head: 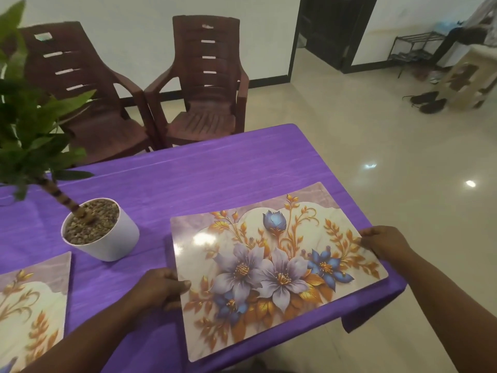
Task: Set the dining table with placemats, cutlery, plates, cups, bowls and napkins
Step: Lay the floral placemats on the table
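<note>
While we hold the floral placemat [277, 267] by its two short edges, we are at the first step of the task, the laying of the placemats. Our left hand [161, 288] grips the edge nearer to the white plant pot [100, 230], with the thumb on top and the fingers curled below. Our right hand [383, 244] pinches the edge farther from the pot, close to the end of the worktop [188, 181]. The placemat lies on the purple cloth, to the side of the pot away from the second placemat [32, 308], and its near corner seems to reach over the worktop's edge. It sits a little turned against that edge. The second placemat lies flat on the other side of the pot, so we judge two places are now marked.

For the next move we think the placemat needs a small turn and a push toward the pot, until its long edge runs along the worktop's edge. Then both hands can let go. No cutlery, plates, cups, bowls or napkins are in view, so most of the task remains.
</note>
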